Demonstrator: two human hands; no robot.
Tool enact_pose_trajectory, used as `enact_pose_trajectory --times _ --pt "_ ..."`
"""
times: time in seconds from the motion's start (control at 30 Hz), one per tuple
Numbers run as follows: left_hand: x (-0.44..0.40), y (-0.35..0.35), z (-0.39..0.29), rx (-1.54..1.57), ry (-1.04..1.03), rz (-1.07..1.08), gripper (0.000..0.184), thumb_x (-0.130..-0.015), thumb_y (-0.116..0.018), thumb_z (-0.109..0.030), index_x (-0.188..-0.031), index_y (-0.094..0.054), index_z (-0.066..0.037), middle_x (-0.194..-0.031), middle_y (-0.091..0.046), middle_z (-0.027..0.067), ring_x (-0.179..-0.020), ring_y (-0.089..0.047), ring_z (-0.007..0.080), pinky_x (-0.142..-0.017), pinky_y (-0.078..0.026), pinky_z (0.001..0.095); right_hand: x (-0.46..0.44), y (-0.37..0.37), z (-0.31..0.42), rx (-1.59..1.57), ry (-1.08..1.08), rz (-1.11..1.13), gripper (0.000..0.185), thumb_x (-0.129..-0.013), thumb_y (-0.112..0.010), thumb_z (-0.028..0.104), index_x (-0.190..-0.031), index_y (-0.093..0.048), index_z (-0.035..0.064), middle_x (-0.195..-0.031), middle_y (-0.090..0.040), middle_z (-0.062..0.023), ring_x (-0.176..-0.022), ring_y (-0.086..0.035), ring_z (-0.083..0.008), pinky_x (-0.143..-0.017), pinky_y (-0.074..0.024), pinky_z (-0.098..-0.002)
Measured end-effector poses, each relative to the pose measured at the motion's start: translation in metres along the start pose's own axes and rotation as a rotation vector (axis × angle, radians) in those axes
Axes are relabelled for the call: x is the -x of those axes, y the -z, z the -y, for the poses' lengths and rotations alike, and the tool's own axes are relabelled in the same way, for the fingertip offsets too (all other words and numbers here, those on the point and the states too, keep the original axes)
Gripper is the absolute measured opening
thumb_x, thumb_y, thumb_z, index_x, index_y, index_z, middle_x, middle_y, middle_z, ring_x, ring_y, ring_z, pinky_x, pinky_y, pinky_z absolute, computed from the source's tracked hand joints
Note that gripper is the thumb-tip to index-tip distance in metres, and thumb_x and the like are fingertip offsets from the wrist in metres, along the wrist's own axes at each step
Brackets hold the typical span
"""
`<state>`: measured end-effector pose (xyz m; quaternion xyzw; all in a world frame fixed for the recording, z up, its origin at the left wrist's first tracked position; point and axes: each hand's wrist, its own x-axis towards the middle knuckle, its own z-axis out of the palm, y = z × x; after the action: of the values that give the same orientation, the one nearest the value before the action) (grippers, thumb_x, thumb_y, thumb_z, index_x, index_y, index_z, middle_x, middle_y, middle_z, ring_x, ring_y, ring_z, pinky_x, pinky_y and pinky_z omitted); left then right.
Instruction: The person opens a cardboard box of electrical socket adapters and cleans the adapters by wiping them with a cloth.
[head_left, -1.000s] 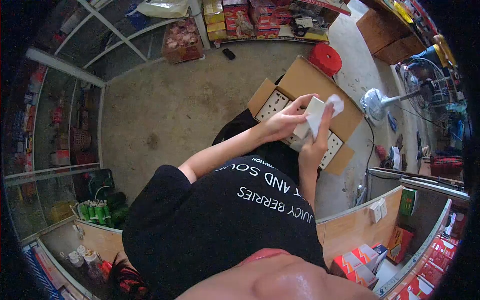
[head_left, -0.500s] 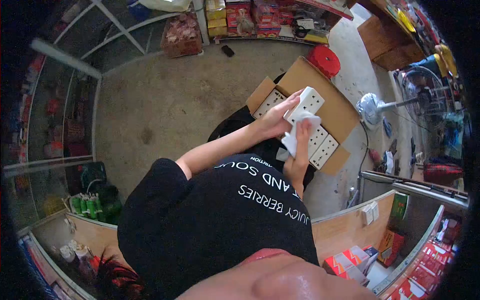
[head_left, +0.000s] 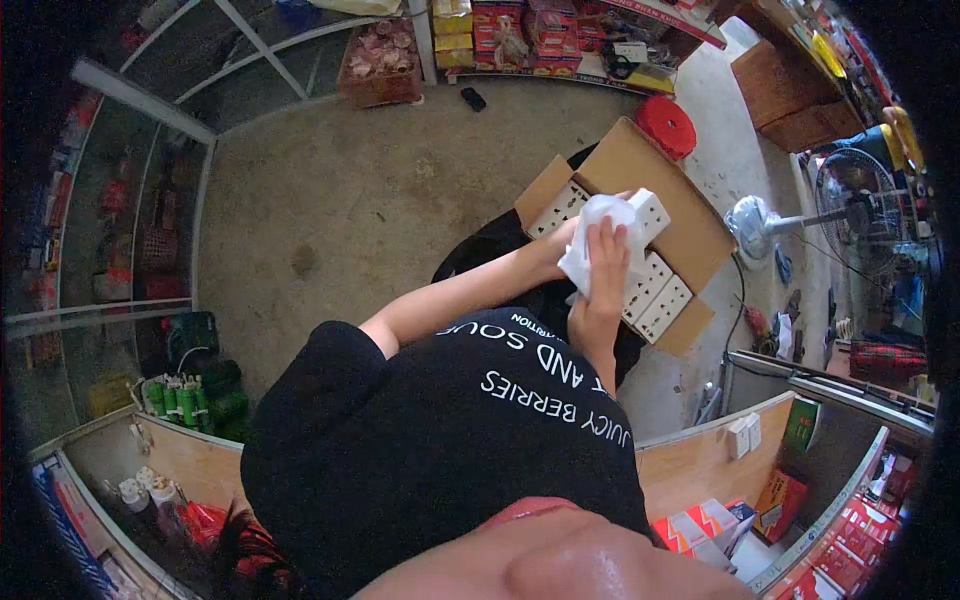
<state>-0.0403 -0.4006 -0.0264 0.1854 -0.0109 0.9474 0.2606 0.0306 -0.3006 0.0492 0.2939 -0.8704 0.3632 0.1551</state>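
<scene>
My left hand (head_left: 562,248) is closed around a white power strip (head_left: 651,213), holding it tilted above an open cardboard box. The cloth hides most of this hand's fingers. My right hand (head_left: 603,285) presses a crumpled white cloth (head_left: 600,218) over the near part of the strip, leaving its far end with socket holes uncovered. Below the hands, the cardboard box (head_left: 665,180) has its flaps spread. More white power strips (head_left: 660,300) lie in it side by side, with another strip (head_left: 560,208) at its left side.
Beyond the box stands a red round stool-like object (head_left: 666,127). A black phone-like object (head_left: 473,98) lies on the concrete floor (head_left: 330,190). To the right is a standing fan (head_left: 855,205). Glass shelving (head_left: 130,200) lines the left, and stacked goods (head_left: 525,40) the back.
The cloth and my right hand have moved up and left across the strip, now covering its near part and much of my left hand. The whole view has shifted slightly.
</scene>
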Motion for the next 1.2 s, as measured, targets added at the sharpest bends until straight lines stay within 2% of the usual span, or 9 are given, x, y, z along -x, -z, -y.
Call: enact_pose_trajectory --times 0.1,0.2,0.4,0.5,0.6,0.67,0.73,1.1,1.2 --pt "-0.009 -0.024 0.002 -0.316 -0.065 -0.320 0.048 -0.098 -0.044 -0.027 -0.142 -0.031 -0.012 -0.129 -0.049 0.0059 -0.113 -0.052 0.0185 -0.095 -0.044 0.0347 0.011 0.002 -0.008 -0.037 0.025 -0.033 0.064 -0.072 -0.042 -0.013 -0.134 -0.042 -0.0014 -0.144 -0.035 -0.0198 -0.137 -0.025 -0.0369 -0.111 -0.0199 -0.0475" --pt "-0.011 -0.042 0.001 -0.348 -0.079 -0.364 0.051 -0.097 -0.046 -0.026 -0.143 -0.028 -0.012 -0.133 -0.045 0.0056 -0.117 -0.049 0.0181 -0.098 -0.041 0.0332 0.013 0.010 -0.015 -0.018 -0.032 -0.027 0.063 -0.073 -0.042 -0.014 -0.135 -0.041 -0.0019 -0.144 -0.034 -0.0200 -0.137 -0.025 -0.0375 -0.111 -0.0206 -0.0470" --pt "-0.010 -0.035 0.001 -0.379 -0.027 -0.293 0.052 -0.098 -0.043 -0.027 -0.144 -0.023 -0.012 -0.139 -0.039 0.0046 -0.123 -0.043 0.0189 -0.103 -0.036 0.0378 -0.034 0.019 -0.026 0.008 -0.077 -0.124 0.062 -0.076 -0.040 -0.012 -0.137 -0.038 -0.0006 -0.147 -0.030 -0.0182 -0.138 -0.022 -0.0356 -0.112 -0.0197 -0.0456" --pt "-0.005 -0.025 0.002 -0.254 -0.093 -0.247 0.050 -0.099 -0.041 -0.027 -0.144 -0.025 -0.012 -0.137 -0.041 0.0043 -0.123 -0.044 0.0183 -0.102 -0.037 0.0363 -0.032 0.006 -0.026 0.104 0.049 -0.073 0.064 -0.076 -0.041 -0.011 -0.138 -0.038 0.0011 -0.147 -0.030 -0.0180 -0.138 -0.023 -0.0357 -0.113 -0.0167 -0.0468" --pt "0.000 -0.021 -0.002 -0.227 -0.043 -0.393 0.047 -0.099 -0.040 -0.028 -0.143 -0.028 -0.012 -0.134 -0.044 0.0043 -0.120 -0.046 0.0176 -0.099 -0.040 0.0344 -0.007 -0.004 -0.017 0.091 0.047 0.004 0.063 -0.075 -0.042 -0.010 -0.137 -0.039 0.0016 -0.147 -0.031 -0.0175 -0.138 -0.024 -0.0351 -0.112 -0.0175 -0.0481" --pt "-0.011 -0.011 -0.004 -0.447 -0.066 -0.250 0.048 -0.099 -0.041 -0.031 -0.142 -0.031 -0.012 -0.132 -0.045 0.0050 -0.116 -0.048 0.0168 -0.097 -0.042 0.0325 0.009 -0.007 -0.015 0.101 0.051 0.017 0.062 -0.075 -0.042 -0.009 -0.136 -0.041 0.0014 -0.146 -0.032 -0.0170 -0.138 -0.025 -0.0348 -0.112 -0.0192 -0.0482" --pt "-0.009 -0.031 -0.004 -0.401 -0.020 -0.311 0.051 -0.098 -0.042 -0.033 -0.143 -0.028 -0.012 -0.133 -0.044 0.0057 -0.114 -0.049 0.0167 -0.096 -0.042 0.0311 0.020 -0.002 -0.016 0.045 0.066 0.086 0.060 -0.076 -0.042 -0.008 -0.135 -0.042 0.0003 -0.145 -0.033 -0.0179 -0.137 -0.027 -0.0346 -0.111 -0.0205 -0.0481" --pt "-0.008 -0.032 0.001 -0.460 0.004 -0.284 0.054 -0.097 -0.045 -0.031 -0.143 -0.025 -0.011 -0.142 -0.035 0.0056 -0.128 -0.038 0.0189 -0.105 -0.033 0.0366 -0.030 0.016 -0.025 0.020 -0.034 -0.142 0.066 -0.073 -0.040 -0.010 -0.138 -0.036 -0.0018 -0.148 -0.028 -0.0195 -0.140 -0.017 -0.0355 -0.113 -0.0140 -0.0454" --pt "-0.002 -0.014 0.004 -0.202 -0.016 -0.341 0.047 -0.097 -0.045 -0.028 -0.139 -0.035 -0.010 -0.130 -0.049 0.0053 -0.120 -0.048 0.0196 -0.101 -0.039 0.0359 -0.020 0.004 -0.023 0.045 0.032 -0.083 0.063 -0.074 -0.042 -0.009 -0.137 -0.038 -0.0008 -0.148 -0.029 -0.0184 -0.140 -0.019 -0.0344 -0.113 -0.0143 -0.0460"
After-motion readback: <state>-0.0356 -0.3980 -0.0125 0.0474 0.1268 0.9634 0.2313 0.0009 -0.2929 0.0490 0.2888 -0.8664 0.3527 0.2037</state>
